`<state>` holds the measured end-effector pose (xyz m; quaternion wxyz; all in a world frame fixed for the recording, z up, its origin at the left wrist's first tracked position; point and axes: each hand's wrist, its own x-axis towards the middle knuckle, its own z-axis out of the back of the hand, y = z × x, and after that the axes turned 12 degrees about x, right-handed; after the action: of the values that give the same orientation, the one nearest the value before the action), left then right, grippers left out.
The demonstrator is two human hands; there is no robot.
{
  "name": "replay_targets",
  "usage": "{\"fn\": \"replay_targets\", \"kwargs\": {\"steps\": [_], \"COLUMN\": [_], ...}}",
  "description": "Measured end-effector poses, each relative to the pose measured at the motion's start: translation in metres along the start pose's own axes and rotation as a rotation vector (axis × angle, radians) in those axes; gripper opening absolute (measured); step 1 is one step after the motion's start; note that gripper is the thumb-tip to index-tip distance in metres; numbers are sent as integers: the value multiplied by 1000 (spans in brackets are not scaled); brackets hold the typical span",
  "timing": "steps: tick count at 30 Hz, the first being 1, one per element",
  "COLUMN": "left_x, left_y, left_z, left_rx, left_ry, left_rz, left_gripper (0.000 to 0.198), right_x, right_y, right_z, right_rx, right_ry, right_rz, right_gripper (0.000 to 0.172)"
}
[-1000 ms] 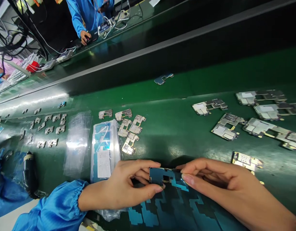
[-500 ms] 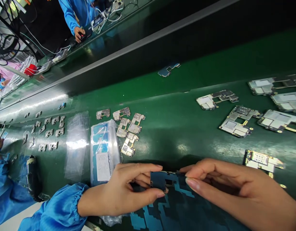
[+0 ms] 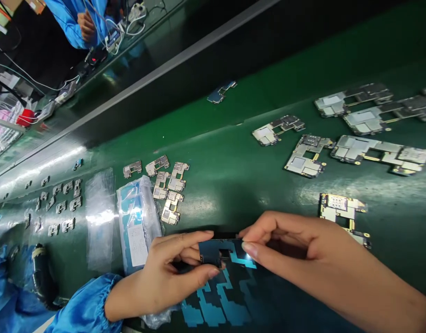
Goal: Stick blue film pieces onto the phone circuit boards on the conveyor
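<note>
Head view: at the lower centre of the frame, the left hand (image 3: 169, 275) pinches the left end of a blue-faced board (image 3: 209, 252) between its thumb and fingers, while the right hand (image 3: 299, 256) has its thumb and fingers closed on the right end. The board is above a group of blue cut shapes (image 3: 211, 312) at the bottom of the frame. Left of centre on the green table (image 3: 216, 194), a plastic-wrapped packet (image 3: 136, 245) with a white label lies beside clear plastic sheets (image 3: 100, 217); five silver boards (image 3: 176, 184) lie close together near the packet. Small boards (image 3: 61, 207) are scattered at the left, above a black tool (image 3: 43, 277). Larger boards (image 3: 298, 164) spread over the upper right, and one gold-edged board (image 3: 336, 202) is partly hidden behind the right hand. Another blue board (image 3: 218, 95) lies at upper centre. At upper left shows a co-worker's hand (image 3: 86, 26).
</note>
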<state>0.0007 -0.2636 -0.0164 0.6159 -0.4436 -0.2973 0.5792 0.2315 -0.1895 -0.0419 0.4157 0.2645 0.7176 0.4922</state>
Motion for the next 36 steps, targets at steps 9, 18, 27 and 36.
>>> {"fn": "replay_targets", "kwargs": {"steps": [9,18,27,36], "left_x": [2,1,2,3], "left_y": [-2,-1,-3,-4], "left_z": [0,0,0,-1], "left_rx": [8,-39,-61,-119], "left_ry": [-1,28,25,25], "left_rz": [-10,8,3,19], "left_gripper": [62,65,62,58], "right_x": [-2,2,0,1], "right_y": [-2,7,7,7], "right_z": [0,0,0,2], "right_rx": [26,-5,13,-56], "right_ry": [1,15,27,31], "right_rz": [17,-11,-47,-40], "right_gripper": [19,20,21,23]}}
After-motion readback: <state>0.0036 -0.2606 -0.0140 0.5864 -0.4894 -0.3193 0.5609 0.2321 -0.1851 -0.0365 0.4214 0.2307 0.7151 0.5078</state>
